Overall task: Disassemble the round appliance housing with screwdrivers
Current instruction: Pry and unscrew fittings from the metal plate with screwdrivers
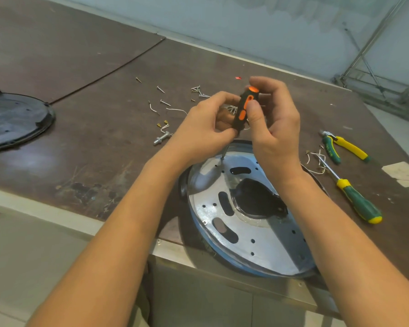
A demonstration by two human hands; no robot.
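The round appliance housing, a shiny metal disc with slots, small holes and a dark central opening, lies at the table's near edge. A black-and-orange screwdriver stands nearly upright over its far rim, with the shaft tip on the metal. My left hand grips the lower handle. My right hand pinches the upper handle with thumb and fingers.
A dark round cover lies at the far left. Loose screws and wire bits are scattered behind my hands. A bolt lies nearby. At the right are green-yellow pliers, a green-yellow screwdriver and a paper scrap.
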